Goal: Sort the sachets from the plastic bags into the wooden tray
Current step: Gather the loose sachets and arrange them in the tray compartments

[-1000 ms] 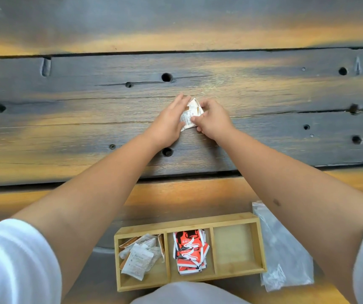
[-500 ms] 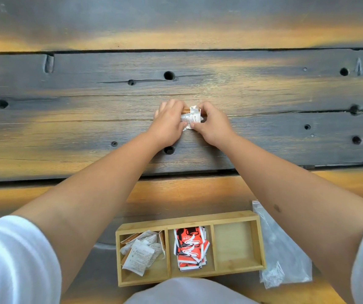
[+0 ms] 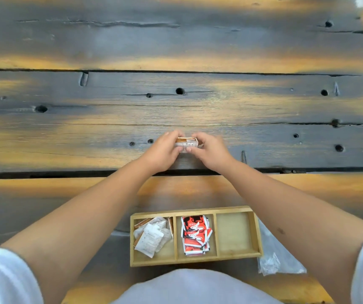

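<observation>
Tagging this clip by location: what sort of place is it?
Probably a café or a rustic home table; hard to say. A rough plank table with knot holes, and a wooden tray sorting sachets like drink condiments.

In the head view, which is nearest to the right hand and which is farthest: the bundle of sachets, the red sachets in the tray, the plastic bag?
From the right hand:
1. Bundle of sachets, held between both hands, touching it.
2. Red sachets, middle compartment of the wooden tray, near the person.
3. Plastic bag, flat on the table, right of the tray, partly under the right forearm.
</observation>
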`<action>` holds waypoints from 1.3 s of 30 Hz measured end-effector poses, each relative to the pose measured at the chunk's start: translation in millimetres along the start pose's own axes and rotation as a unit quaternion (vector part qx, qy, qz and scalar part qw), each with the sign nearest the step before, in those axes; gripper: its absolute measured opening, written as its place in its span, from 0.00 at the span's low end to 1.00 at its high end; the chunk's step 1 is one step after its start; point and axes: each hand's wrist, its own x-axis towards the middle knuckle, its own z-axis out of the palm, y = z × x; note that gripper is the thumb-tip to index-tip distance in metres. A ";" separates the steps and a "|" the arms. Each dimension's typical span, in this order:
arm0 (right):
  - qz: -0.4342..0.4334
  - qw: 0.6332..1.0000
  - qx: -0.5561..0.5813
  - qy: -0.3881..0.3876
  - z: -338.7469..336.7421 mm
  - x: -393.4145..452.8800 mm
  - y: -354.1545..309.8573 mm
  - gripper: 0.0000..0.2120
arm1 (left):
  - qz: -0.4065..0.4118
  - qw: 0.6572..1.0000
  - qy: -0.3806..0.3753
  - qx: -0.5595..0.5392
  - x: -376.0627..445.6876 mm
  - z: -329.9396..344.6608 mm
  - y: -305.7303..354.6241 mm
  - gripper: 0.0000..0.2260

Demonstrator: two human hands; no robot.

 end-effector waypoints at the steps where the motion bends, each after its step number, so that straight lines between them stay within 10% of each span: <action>1: 0.000 1.000 -0.005 -0.001 2.3 -7.9 -4.8 0.10 | -0.010 1.000 0.000 -0.015 -11.0 -1.8 1.2 0.11; 19: 0.004 0.996 -0.050 -0.068 90.1 -175.9 -43.3 0.10 | -0.130 0.981 0.021 -0.146 -206.6 24.3 -17.1 0.10; 39: 0.004 0.973 -0.231 -0.015 149.4 -220.2 -38.2 0.15 | -0.009 0.990 0.021 0.136 -249.6 60.6 -54.1 0.17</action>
